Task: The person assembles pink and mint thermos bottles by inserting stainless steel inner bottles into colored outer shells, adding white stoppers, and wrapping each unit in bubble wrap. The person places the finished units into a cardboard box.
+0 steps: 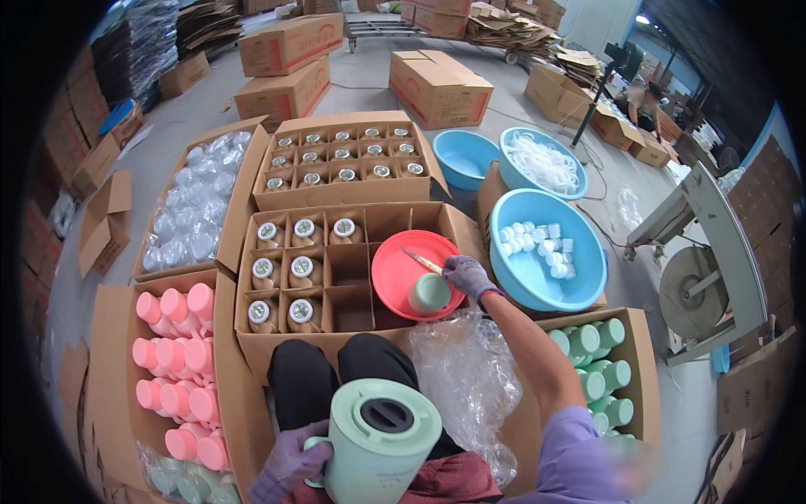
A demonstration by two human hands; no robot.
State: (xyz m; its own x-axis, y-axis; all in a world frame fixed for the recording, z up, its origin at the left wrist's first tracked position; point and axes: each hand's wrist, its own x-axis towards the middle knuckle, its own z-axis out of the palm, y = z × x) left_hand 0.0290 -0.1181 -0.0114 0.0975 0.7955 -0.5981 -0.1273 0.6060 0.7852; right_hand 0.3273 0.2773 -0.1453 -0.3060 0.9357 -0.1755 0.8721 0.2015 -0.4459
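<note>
My left hand (298, 460), in a grey-purple glove, is closed on the handle of a mint-green jug (382, 445) with a black stopper in its top. The jug stands upright in front of my lap. Reaching over a red basin (390, 290), my gloved right hand (472, 277) has its fingers closed at one end of a slim pale tool (422, 262), perhaps a knife. A mint-green cup (431, 294) sits in the basin just below that tool. The basin rests on a divided carton (327, 340) holding several bottle-like pieces with silvery tops and white rims.
Pink-lidded jugs (176, 349) fill a carton at left, clear plastic pieces (189, 210) another. Green-lidded jugs (592, 378) stand at right. Blue basins hold white caps (541, 248) and white rings (546, 164). Clear plastic film (466, 386) lies beside my knees. Another person (642, 105) works far right.
</note>
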